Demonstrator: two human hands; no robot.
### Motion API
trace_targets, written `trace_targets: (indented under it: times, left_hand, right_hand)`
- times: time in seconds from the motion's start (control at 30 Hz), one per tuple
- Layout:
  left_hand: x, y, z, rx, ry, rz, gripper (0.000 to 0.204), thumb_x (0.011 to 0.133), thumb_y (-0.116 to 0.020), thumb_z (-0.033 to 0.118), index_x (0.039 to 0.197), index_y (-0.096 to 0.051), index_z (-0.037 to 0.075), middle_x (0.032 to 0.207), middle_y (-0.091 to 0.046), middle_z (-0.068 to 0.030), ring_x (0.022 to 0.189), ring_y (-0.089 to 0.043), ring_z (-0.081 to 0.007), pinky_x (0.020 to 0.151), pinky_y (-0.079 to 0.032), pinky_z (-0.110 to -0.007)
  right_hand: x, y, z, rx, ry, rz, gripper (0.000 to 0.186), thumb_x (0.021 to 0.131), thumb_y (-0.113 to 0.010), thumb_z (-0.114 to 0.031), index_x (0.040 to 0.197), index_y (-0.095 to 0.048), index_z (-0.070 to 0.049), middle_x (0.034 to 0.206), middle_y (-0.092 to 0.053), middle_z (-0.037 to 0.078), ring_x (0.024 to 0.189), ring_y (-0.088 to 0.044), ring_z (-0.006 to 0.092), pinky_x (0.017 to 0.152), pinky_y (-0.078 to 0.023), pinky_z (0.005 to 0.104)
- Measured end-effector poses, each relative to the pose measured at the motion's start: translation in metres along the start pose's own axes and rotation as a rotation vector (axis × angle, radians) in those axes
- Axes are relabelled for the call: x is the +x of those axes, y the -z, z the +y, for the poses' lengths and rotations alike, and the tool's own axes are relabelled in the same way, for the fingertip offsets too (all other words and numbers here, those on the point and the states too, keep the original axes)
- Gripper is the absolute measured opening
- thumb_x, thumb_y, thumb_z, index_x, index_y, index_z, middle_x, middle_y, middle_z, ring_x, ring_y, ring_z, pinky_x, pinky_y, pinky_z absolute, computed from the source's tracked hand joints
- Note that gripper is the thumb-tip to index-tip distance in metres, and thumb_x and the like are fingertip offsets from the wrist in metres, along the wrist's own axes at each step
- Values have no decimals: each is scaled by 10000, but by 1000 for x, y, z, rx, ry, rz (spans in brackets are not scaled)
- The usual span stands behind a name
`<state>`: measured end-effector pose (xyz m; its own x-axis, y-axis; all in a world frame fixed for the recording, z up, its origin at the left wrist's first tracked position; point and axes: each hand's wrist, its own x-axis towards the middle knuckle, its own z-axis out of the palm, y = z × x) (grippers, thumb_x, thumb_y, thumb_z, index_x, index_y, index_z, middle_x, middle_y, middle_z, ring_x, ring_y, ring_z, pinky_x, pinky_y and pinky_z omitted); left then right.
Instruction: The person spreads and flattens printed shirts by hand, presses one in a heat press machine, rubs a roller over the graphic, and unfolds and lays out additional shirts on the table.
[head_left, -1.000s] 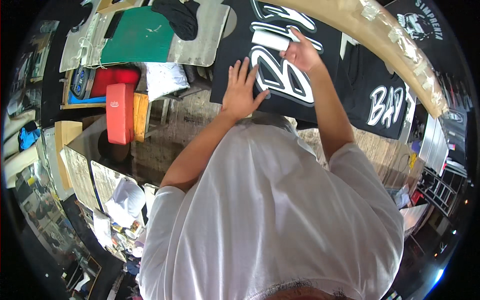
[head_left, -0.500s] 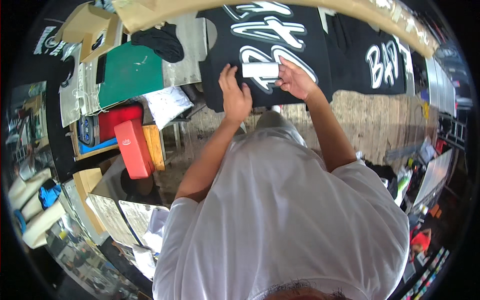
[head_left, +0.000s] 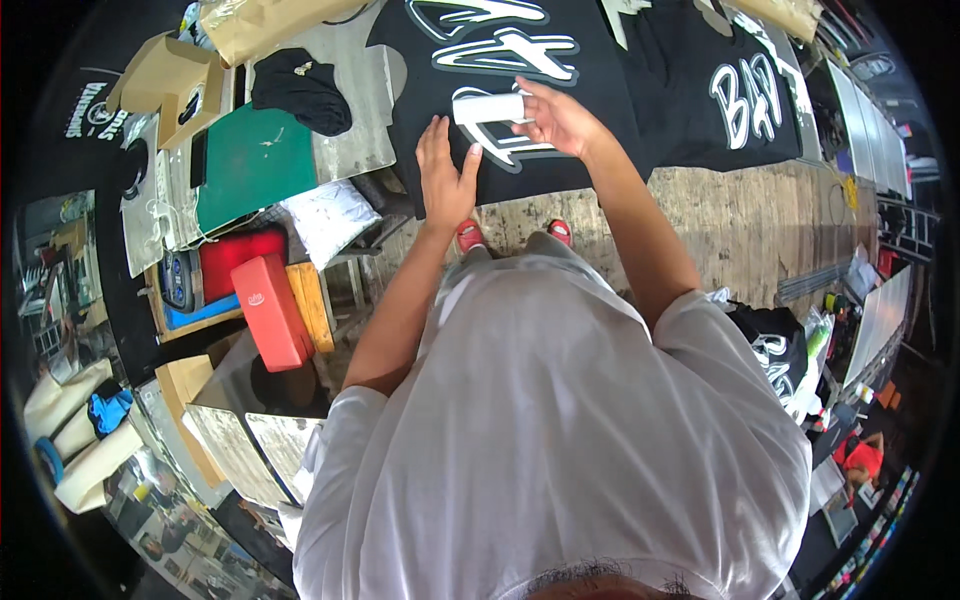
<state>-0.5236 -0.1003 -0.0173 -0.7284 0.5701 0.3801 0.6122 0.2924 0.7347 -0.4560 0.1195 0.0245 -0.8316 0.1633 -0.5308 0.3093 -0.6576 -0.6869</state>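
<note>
A black garment (head_left: 598, 48) with large white grey-edged lettering lies spread on the table. Over its lettering, a smooth white roll (head_left: 488, 108) lies crosswise, with its right end between the thumb and fingers of my right hand (head_left: 562, 118). My left hand (head_left: 446, 180) rests on the garment by the roll's left end, fingers stretched out and thumb apart, holding nothing. Whether the roll touches the cloth is hard to tell. To the right lies a second black garment (head_left: 690, 110) with similar white lettering.
Left on the table are a green cutting mat (head_left: 255, 160), a crumpled black cloth (head_left: 300, 92) and an open cardboard box (head_left: 185, 75). A white plastic package (head_left: 330, 220) hangs at the table's near edge. Below stand a red box (head_left: 272, 312) and a wooden stool (head_left: 311, 300).
My view has shifted, bringing my red-sandalled feet into sight, and the brown strip across the top has mostly left the picture. Both hands stay near the white roll, which my right hand still grips.
</note>
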Motion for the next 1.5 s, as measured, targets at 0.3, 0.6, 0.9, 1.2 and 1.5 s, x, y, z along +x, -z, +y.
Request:
trace_targets:
  times: [0.3, 0.6, 0.9, 1.2, 1.5]
  left_hand:
    - [-5, 6, -1, -57, -39, -13, 580, 998, -481, 334, 1460, -382, -3, 1484, -417, -217, 1363, -381, -381, 1150, -240, -473]
    - [22, -22, 33, -11, -111, -50, 581, 938, -614, 274, 1408, -437, -18, 1468, -417, -243, 1363, -370, -412, 1128, -290, -473]
    - [16, -51, 50, 59, -235, -254, 685, 850, -664, 243, 1419, -406, -39, 1515, -343, -258, 1406, -287, -466, 1172, -216, -543]
    - [31, -53, 82, -192, -50, -137, 416, 913, -659, 197, 1266, -559, 1, 1237, -586, -198, 1078, -572, -335, 926, -462, -413]
    - [33, -78, 83, -800, 893, -661, 592, 975, -539, 510, 1235, -581, -21, 1066, -662, -77, 675, -620, -123, 526, -472, -246]
  right_hand:
    - [-62, 14, 43, -157, -225, -211, 498, 975, -568, -449, 1318, -546, -88, 1197, -643, 41, 892, -642, 167, 716, -501, 294]
    - [-63, 44, -34, -71, -83, -125, 471, 977, -581, -433, 1278, -568, -71, 1160, -637, 37, 958, -616, 167, 699, -496, 262]
    - [-88, 81, -7, -153, -187, -38, 520, 957, -573, -505, 1230, -586, -63, 1111, -667, 25, 830, -648, 174, 555, -459, 200]
    - [-111, 83, -28, 44, 25, -3, 427, 1002, -524, -457, 1095, -601, -47, 917, -654, 11, 699, -603, 98, 481, -391, 172]
    - [-95, 115, -10, -22, -66, -1, 536, 991, -495, -534, 1141, -602, -31, 979, -661, 27, 712, -602, 114, 497, -393, 205]
